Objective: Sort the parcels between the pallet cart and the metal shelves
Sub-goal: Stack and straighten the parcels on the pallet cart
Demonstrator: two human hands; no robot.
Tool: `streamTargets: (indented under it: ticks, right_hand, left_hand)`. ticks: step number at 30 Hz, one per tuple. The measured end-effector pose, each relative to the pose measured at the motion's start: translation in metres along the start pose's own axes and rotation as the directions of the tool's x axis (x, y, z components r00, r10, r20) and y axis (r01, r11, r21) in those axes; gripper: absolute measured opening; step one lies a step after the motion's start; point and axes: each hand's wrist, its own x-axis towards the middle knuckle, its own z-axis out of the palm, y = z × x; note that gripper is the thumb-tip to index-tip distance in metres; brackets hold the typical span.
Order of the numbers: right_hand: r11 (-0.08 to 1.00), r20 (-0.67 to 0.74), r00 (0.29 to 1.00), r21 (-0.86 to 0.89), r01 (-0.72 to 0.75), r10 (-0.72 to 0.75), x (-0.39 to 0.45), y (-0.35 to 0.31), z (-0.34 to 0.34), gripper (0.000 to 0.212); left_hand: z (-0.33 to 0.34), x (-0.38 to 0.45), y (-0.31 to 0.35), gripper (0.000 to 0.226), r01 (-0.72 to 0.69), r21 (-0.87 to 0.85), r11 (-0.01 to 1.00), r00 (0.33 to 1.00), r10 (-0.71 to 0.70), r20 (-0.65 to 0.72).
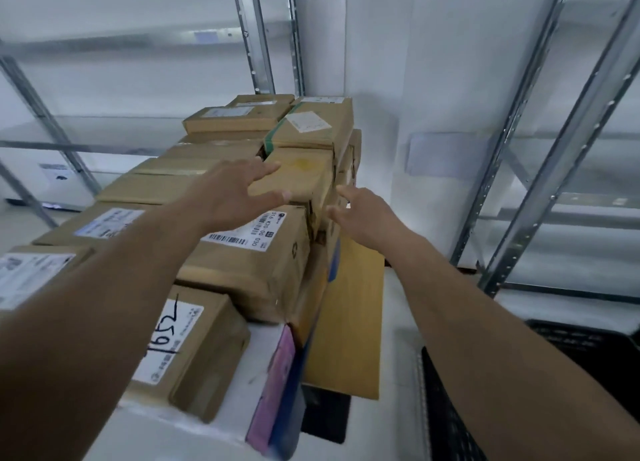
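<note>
2 bare forearms, left grip point(239, 190) spread on brown parcel point(298, 173), right grip point(360, 214) spread beside it

Brown cardboard parcels point(242, 270), white labels with black barcodes; one green-taped brown parcel point(308, 128). Pink-and-blue edged white box point(273, 384). Yellow-tan cardboard sheet point(349, 322). Silver-grey metal shelves point(554, 183). Black mesh crate point(571, 349).

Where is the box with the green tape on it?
The box with green tape sits on top of the pile of parcels, toward the far right end in the head view. It is just beyond the plain brown box that the left hand touches.
</note>
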Motion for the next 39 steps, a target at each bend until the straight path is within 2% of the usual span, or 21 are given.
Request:
streamTargets:
  ticks: [2,5,8,11,14,17,23,27,33,39]
  right_hand:
    - [1.000,0.018,1.000,0.001,-0.005,0.005,-0.014,0.000,0.006,0.019]
    - [1.000,0.032,0.999,0.019,-0.011,0.011,-0.038,0.002,0.018,0.023]
    - [0.999,0.079,0.997,0.033,0.012,-0.015,-0.059,0.002,0.033,0.023]
    - [0.998,0.117,0.992,0.015,0.053,-0.054,-0.076,-0.005,0.044,0.033]
    - [0.996,0.133,0.987,-0.015,0.091,-0.089,-0.091,-0.018,0.048,0.045]
    - [0.983,0.091,0.986,-0.102,0.150,-0.141,-0.106,-0.034,0.045,0.050]
    - [0.939,-0.010,0.965,-0.236,0.252,-0.261,-0.143,-0.073,0.044,0.054]
    - [0.915,-0.012,0.955,-0.289,0.281,-0.297,-0.163,-0.111,0.063,0.057]
    - [0.852,-0.048,0.891,-0.317,0.416,-0.452,-0.187,-0.194,0.119,0.056]
    - [0.784,0.019,0.830,-0.316,0.535,-0.558,-0.203,-0.267,0.196,0.051]
  left_hand:
    - [-0.003,-0.022,0.009,0.072,0.006,0.025,1.000,1.000,-0.005,-0.029]
    - [-0.007,-0.057,0.017,0.077,0.055,0.058,0.997,0.996,-0.051,-0.070]
    - [-0.010,-0.096,0.017,0.078,0.160,0.005,0.987,0.983,-0.159,-0.093]
    - [-0.011,-0.132,0.016,0.090,0.279,0.017,0.960,0.959,-0.277,-0.051]
    - [-0.011,-0.158,0.018,0.088,0.331,0.033,0.943,0.942,-0.329,-0.069]
    - [-0.010,-0.181,0.019,0.075,0.341,0.050,0.939,0.932,-0.331,-0.147]
    - [-0.001,-0.224,0.014,0.071,0.420,-0.070,0.905,0.856,-0.421,-0.299]
    - [0.003,-0.257,-0.005,0.067,0.434,-0.151,0.888,0.822,-0.459,-0.338]
    - [-0.016,-0.314,-0.062,0.067,0.453,-0.184,0.872,0.747,-0.484,-0.456]
    - [-0.038,-0.385,-0.136,0.074,0.534,-0.176,0.827,0.684,-0.545,-0.485]
